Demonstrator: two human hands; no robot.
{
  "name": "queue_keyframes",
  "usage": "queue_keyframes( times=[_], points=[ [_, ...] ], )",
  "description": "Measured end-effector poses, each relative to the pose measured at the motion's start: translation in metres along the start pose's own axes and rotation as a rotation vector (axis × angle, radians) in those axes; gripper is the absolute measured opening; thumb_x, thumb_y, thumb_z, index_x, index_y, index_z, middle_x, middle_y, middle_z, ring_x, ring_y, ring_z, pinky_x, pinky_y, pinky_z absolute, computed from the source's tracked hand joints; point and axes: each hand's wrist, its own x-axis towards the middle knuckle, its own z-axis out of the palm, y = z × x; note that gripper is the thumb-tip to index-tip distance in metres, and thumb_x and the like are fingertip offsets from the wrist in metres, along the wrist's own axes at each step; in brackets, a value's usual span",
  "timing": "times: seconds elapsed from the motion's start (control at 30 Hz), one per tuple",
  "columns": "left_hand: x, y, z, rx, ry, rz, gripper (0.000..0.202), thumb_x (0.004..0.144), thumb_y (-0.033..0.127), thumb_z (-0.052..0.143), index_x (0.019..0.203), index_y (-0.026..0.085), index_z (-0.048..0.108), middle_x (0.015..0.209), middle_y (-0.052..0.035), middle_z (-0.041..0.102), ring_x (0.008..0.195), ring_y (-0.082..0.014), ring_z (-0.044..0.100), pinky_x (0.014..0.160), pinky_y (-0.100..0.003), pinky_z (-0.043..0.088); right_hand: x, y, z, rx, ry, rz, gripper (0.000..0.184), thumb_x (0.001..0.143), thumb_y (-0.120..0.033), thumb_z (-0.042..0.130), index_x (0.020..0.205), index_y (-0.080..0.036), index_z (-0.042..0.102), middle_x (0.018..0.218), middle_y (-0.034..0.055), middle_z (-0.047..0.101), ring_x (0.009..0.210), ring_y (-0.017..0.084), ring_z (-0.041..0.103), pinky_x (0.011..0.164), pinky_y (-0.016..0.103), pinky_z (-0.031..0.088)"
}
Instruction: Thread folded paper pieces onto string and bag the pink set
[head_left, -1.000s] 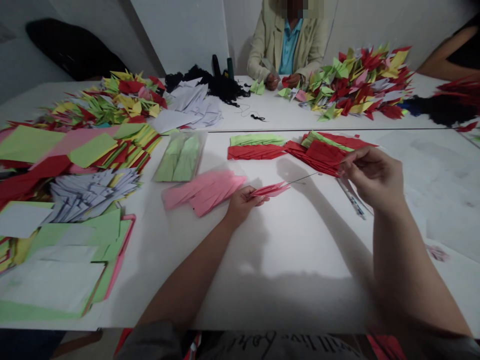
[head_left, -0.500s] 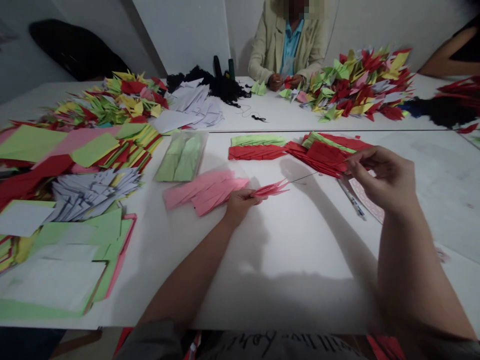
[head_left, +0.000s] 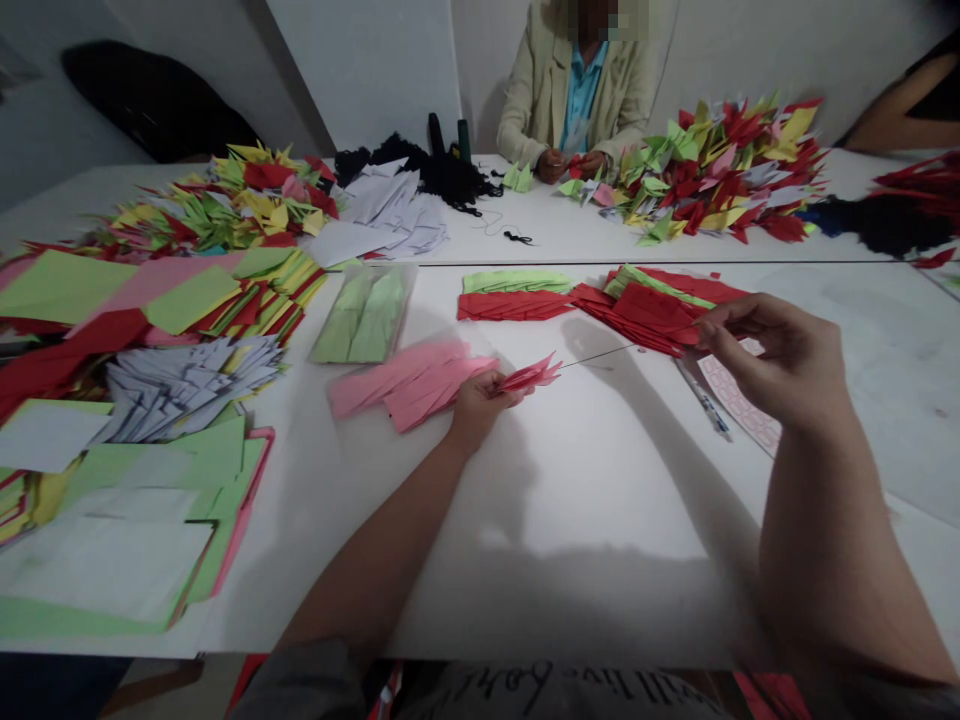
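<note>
My left hand [head_left: 480,408] pinches a small bunch of pink folded paper pieces [head_left: 531,375] above the table, their pointed ends fanned toward the right. From these points a thin dark thread [head_left: 604,355] runs taut to my right hand [head_left: 784,360], whose thumb and fingertips are closed on its far end. Whether a needle sits in those fingertips is too small to tell. Just left of my left hand lie overlapping pink folded strips [head_left: 420,385]. Red folded papers [head_left: 649,318] lie behind the thread, close to my right fingertips.
A pen [head_left: 709,405] lies below my right hand. A clear packet of green folded papers [head_left: 360,318] and a green and red row [head_left: 514,300] lie farther back. Coloured paper stacks [head_left: 142,500] fill the left. Across the table, a person [head_left: 574,90] handles paper beside a heap of folded shapes [head_left: 720,170].
The pink pieces in my left hand have shifted slightly left, their points now closer together and tilted up. My right hand has drawn slightly right, with more thread showing between the hands.
</note>
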Motion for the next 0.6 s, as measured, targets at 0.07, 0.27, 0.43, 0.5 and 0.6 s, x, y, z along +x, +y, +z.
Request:
queue_keyframes(
  times=[0.07, 0.27, 0.43, 0.5, 0.6],
  points=[
    [0.001, -0.002, -0.002, 0.017, -0.003, 0.013, 0.025, 0.061, 0.026, 0.083, 0.070, 0.015, 0.062, 0.075, -0.0051, 0.070, 0.084, -0.0268, 0.072, 0.077, -0.038, 0.054, 0.001, -0.001, -0.004, -0.082, -0.054, -0.019, 0.009, 0.084, -0.034, 0.064, 0.083, -0.025, 0.064, 0.076, 0.0043, 0.067, 0.065, 0.020, 0.062, 0.059, 0.035, 0.050],
    [0.002, -0.004, -0.004, 0.076, -0.012, 0.057, 0.020, 0.061, 0.018, 0.078, 0.080, 0.015, 0.072, 0.081, -0.0063, 0.073, 0.079, -0.0233, 0.068, 0.079, -0.039, 0.052, 0.002, -0.021, -0.004, -0.194, -0.187, -0.160, 0.011, 0.087, -0.033, 0.062, 0.087, -0.024, 0.068, 0.087, 0.0053, 0.069, 0.073, 0.018, 0.063, 0.046, 0.025, 0.046],
    [0.001, -0.001, -0.003, 0.100, -0.032, 0.059, 0.022, 0.061, 0.014, 0.076, 0.083, 0.014, 0.075, 0.086, -0.0059, 0.075, 0.085, -0.0237, 0.069, 0.081, -0.036, 0.051, -0.004, -0.041, 0.027, 0.091, -0.282, -0.267, 0.009, 0.086, -0.031, 0.066, 0.092, -0.026, 0.069, 0.088, 0.0043, 0.069, 0.076, 0.019, 0.064, 0.069, 0.033, 0.053],
    [0.001, 0.000, -0.002, 0.097, -0.040, 0.054, 0.021, 0.061, 0.015, 0.076, 0.082, 0.014, 0.074, 0.086, -0.0065, 0.075, 0.084, -0.0241, 0.069, 0.080, -0.036, 0.051, -0.010, -0.043, 0.046, 0.167, -0.341, -0.277, 0.012, 0.087, -0.031, 0.066, 0.098, -0.026, 0.069, 0.089, 0.0049, 0.069, 0.076, 0.019, 0.063, 0.070, 0.034, 0.053],
    [0.001, 0.000, -0.002, 0.067, -0.079, 0.042, 0.021, 0.062, 0.020, 0.078, 0.081, 0.014, 0.073, 0.083, -0.0060, 0.075, 0.082, -0.0230, 0.069, 0.078, -0.035, 0.051, -0.019, -0.040, 0.074, 0.250, -0.397, -0.286, 0.016, 0.089, -0.030, 0.063, 0.104, -0.026, 0.068, 0.096, 0.0064, 0.068, 0.078, 0.019, 0.064, 0.070, 0.035, 0.054]
  ],
)
